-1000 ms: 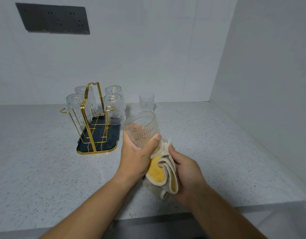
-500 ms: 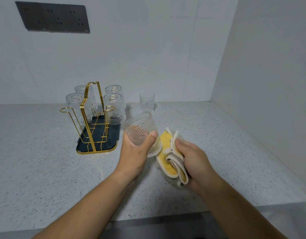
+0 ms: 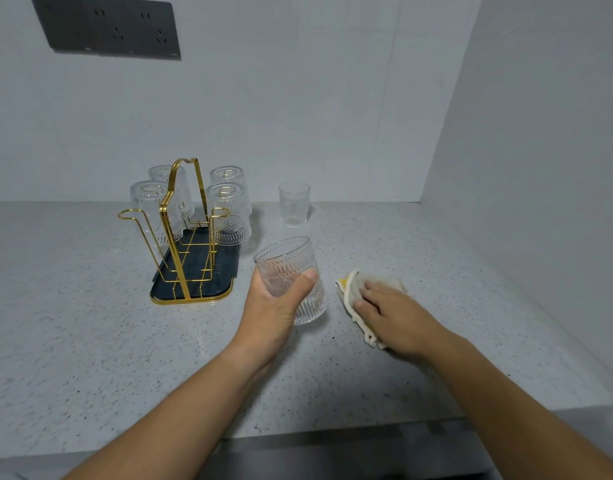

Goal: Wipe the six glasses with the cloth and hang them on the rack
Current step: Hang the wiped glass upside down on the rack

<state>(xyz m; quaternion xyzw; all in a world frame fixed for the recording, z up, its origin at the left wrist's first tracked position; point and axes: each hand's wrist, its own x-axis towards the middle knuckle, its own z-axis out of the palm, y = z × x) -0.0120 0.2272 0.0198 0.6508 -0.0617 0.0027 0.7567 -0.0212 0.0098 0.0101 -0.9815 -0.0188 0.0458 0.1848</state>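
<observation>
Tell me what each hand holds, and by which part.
Left hand grips the tilted ribbed glass round its side wall; right hand only rests on the cloth on the counter.

Two bare forearms reach forward from the lower edge. The left hand [image 3: 272,306], just right of the rack [image 3: 222,270], grips a ribbed glass [image 3: 287,259], thumb across its front. The right hand [image 3: 397,315], farther right of the rack, rests palm down on a cloth [image 3: 390,283], fingers nearly straight.
</observation>
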